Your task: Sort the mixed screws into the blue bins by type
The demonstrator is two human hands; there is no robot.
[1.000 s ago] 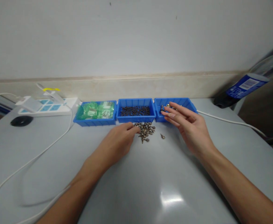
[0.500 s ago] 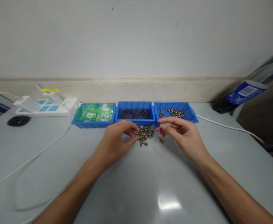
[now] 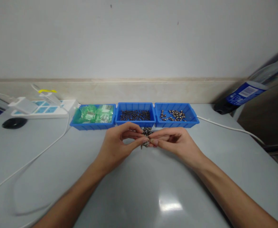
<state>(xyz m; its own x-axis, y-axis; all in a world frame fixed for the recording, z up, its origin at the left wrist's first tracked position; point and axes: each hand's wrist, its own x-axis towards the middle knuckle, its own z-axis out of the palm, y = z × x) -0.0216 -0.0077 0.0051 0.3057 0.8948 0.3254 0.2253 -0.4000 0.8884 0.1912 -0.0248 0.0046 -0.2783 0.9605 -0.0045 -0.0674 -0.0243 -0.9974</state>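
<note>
My left hand (image 3: 118,141) and my right hand (image 3: 177,141) meet at their fingertips just in front of the middle blue bin. Both are closed in a pinch around a small metal fastener (image 3: 148,138), mostly hidden by the fingers. Beneath and behind the fingertips is a pile of small metal fasteners (image 3: 147,129) on the table, partly covered by my hands. The middle bin (image 3: 136,124) holds many dark screws (image 3: 135,115). In the right bin (image 3: 188,124) lie shiny metal fasteners (image 3: 177,115) similar to those in the pile.
A left blue bin (image 3: 92,126) contains green plastic packets (image 3: 104,113). Further left are a white power strip (image 3: 67,109) with plugged adapters and a black mouse (image 3: 15,123). White cables cross the table (image 3: 139,196). A dark-drink bottle (image 3: 243,93) leans at the right.
My right hand has moved left from in front of the right bin to meet my left hand. The left fingers have drawn closer together. The view has shifted slightly.
</note>
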